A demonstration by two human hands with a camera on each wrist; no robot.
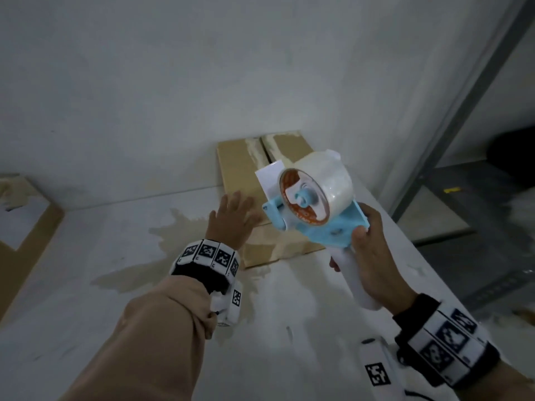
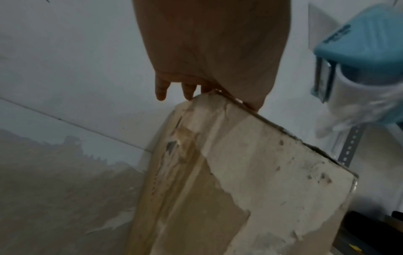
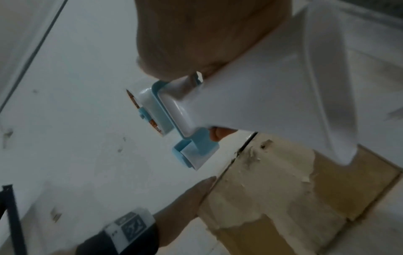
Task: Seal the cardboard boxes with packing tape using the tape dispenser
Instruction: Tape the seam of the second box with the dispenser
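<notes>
A brown cardboard box (image 1: 240, 169) with torn, peeled patches lies flaps closed on the white table, against the wall. My left hand (image 1: 231, 212) rests flat on its near left corner with straight, spread fingers (image 2: 161, 89). My right hand (image 1: 370, 247) grips the white handle (image 3: 272, 103) of a blue tape dispenser (image 1: 312, 198), which carries a roll of clear tape. The dispenser hangs above the box's near right part, its front end pointing at the box top (image 3: 283, 181). A loose end of tape (image 2: 357, 110) hangs from its roller.
A second cardboard box (image 1: 26, 227) stands at the left edge of the table. The table top (image 1: 144, 285) shows brown stains near my left wrist. A grey metal shelf frame (image 1: 463, 111) stands beyond the table's right edge.
</notes>
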